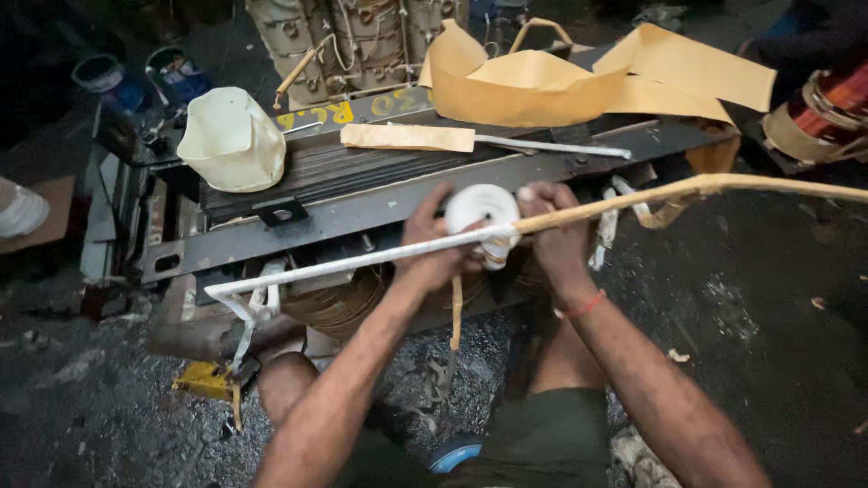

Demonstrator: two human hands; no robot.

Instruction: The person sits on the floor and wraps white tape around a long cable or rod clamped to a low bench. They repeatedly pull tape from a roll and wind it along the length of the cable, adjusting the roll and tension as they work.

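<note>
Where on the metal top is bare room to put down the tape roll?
Bare ribbed metal top lies between the cream plastic tub and the flat tan paper strip. The right end is crowded with folded tan paper sheets. Both hands hold the white tape roll.

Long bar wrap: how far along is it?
Done: the long bar is white-wrapped from its left bend up to the hands. In hand: left hand grips the bar; right hand is at the white tape roll, at the wrap's edge. Left: the tan stretch running right is bare.
</note>
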